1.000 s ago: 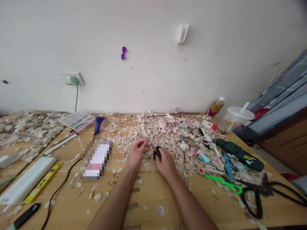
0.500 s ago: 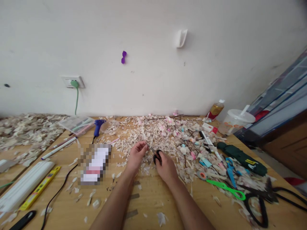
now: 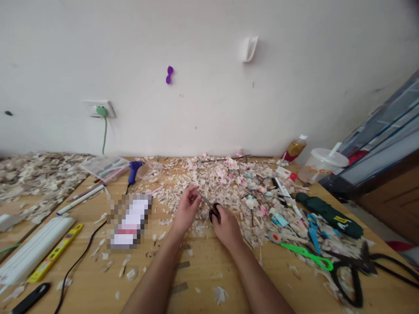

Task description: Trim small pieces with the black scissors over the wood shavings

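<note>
My right hand (image 3: pixel 227 227) grips small black-handled scissors (image 3: pixel 213 212), their blades pointing up-left toward my left hand. My left hand (image 3: pixel 187 206) is pinched at the fingertips just beside the blade tips; whatever it holds is too small to make out. Both hands rest over a wide heap of pale and pink petal-like scraps (image 3: pixel 216 179) on the wooden table (image 3: pixel 203 279).
Left: a blurred-out flat object (image 3: pixel 129 221), black cable (image 3: pixel 78 258), blue glue gun (image 3: pixel 133 170), white sticks (image 3: pixel 32 249), yellow cutter (image 3: pixel 54 256). Right: green-handled scissors (image 3: pixel 306 254), blue scissors (image 3: pixel 312 226), a dark folded umbrella (image 3: pixel 329 213), big black scissors (image 3: pixel 355 272), bottle (image 3: pixel 293 149), lidded cup (image 3: pixel 321 163).
The hands have stayed almost in place; my left fingertips have shifted slightly at the blade tips. The view has tilted a little between frames.
</note>
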The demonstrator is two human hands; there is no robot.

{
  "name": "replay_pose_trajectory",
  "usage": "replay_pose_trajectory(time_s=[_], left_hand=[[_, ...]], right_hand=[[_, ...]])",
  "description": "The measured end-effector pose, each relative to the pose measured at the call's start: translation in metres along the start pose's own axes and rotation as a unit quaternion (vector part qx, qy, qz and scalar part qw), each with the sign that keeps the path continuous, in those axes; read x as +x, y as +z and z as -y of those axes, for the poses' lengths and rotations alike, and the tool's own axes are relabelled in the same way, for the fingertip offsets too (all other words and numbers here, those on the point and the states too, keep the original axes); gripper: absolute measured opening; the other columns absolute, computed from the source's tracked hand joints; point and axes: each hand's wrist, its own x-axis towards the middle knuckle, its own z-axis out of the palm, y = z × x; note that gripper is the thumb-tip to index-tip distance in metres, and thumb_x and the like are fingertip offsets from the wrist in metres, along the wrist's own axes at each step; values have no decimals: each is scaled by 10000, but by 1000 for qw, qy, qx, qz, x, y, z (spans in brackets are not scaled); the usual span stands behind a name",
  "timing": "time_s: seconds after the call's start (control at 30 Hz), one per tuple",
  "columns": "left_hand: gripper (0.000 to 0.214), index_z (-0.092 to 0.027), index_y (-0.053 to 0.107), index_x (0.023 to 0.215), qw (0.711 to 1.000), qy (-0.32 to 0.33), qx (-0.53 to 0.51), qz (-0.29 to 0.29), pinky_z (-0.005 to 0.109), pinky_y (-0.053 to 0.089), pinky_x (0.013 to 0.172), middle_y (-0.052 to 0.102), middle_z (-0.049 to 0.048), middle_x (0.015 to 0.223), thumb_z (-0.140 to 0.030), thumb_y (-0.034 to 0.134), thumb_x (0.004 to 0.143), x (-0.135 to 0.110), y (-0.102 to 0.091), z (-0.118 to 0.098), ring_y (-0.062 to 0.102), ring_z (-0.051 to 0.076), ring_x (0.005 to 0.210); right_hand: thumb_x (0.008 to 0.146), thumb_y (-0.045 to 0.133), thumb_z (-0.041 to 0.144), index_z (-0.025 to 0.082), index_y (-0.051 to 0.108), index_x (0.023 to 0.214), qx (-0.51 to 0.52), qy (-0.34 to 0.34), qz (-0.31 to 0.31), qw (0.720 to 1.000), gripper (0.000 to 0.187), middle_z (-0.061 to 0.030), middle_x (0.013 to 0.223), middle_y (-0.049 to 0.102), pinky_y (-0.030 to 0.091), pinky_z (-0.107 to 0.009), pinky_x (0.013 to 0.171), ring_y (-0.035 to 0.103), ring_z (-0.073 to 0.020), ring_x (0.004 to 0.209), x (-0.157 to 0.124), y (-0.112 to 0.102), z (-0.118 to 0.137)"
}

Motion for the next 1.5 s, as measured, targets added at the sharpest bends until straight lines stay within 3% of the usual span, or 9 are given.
replay_pose_trajectory(time_s=[0.13, 0.23, 0.33, 0.47, 0.67, 0.97, 1.1, 1.3, 1.5], left_hand=[[353, -188, 616, 1041, 989, -84, -116, -30, 214, 457, 692, 590, -2, 791, -285, 726, 720, -3, 9, 5, 553, 91, 693], [281, -157, 639, 893, 954, -163, -247, -45, 207, 472, 709, 598, 1, 774, -259, 774, 669, -7, 15, 8, 559, 77, 676], [225, -140, 627, 767, 933, -199, -298, -26, 206, 483, 715, 583, -3, 704, -231, 795, 648, -10, 16, 6, 562, 78, 665], [220, -141, 628, 737, 944, -182, -276, -23, 210, 479, 716, 579, -6, 681, -266, 789, 655, -7, 11, 3, 554, 79, 652], [233, -158, 646, 748, 988, -126, -91, -7, 211, 446, 660, 599, -2, 696, -349, 752, 669, 2, -2, 5, 538, 93, 630], [216, -167, 632, 742, 996, -80, 33, 22, 205, 414, 623, 587, -11, 673, -374, 693, 727, 4, -9, -1, 530, 100, 629], [223, -157, 630, 734, 995, -97, -10, 25, 206, 424, 632, 584, -10, 666, -359, 721, 707, 3, -7, 1, 526, 95, 622], [256, -156, 593, 743, 950, -191, -248, 8, 230, 468, 711, 571, -1, 690, -344, 756, 685, -9, 11, 3, 551, 93, 662], [268, -163, 579, 737, 968, -154, -198, -15, 211, 441, 648, 543, -21, 659, -350, 757, 669, -8, 13, 6, 515, 83, 610]], right_hand=[[846, 479, 222, 169, 576, 1062, 7, 6, 2, 1000, 242, -83, 939, 652, 419, -289, 778, 586, -219, 882, 0, 1, 0], [850, 474, 231, 165, 582, 1060, 4, 4, -4, 1000, 245, -88, 944, 652, 417, -288, 774, 586, -217, 881, 0, 1, -1], [848, 476, 240, 166, 590, 1041, -6, 5, -11, 1000, 236, -89, 934, 654, 414, -289, 757, 585, -216, 862, -1, 1, -1], [848, 474, 231, 168, 586, 1033, -5, -1, -9, 1000, 226, -83, 917, 652, 410, -284, 758, 582, -211, 854, -1, 1, -1], [837, 482, 218, 178, 586, 1007, 2, -10, -2, 1000, 204, -72, 904, 642, 409, -278, 772, 575, -207, 855, 0, 1, -1], [849, 473, 224, 172, 585, 1028, 4, -8, 6, 1000, 217, -76, 910, 647, 415, -286, 778, 583, -209, 861, 0, 0, -2], [852, 470, 225, 165, 584, 1036, -2, -6, 4, 1000, 225, -84, 926, 649, 417, -291, 781, 584, -214, 862, 0, 1, -2], [851, 466, 224, 161, 579, 1054, 6, -7, -3, 1000, 241, -91, 949, 649, 420, -287, 794, 582, -210, 889, 0, 3, -3], [847, 472, 224, 166, 580, 1060, 2, 5, -4, 1000, 246, -95, 953, 651, 425, -292, 793, 585, -213, 893, 0, 2, -3]])
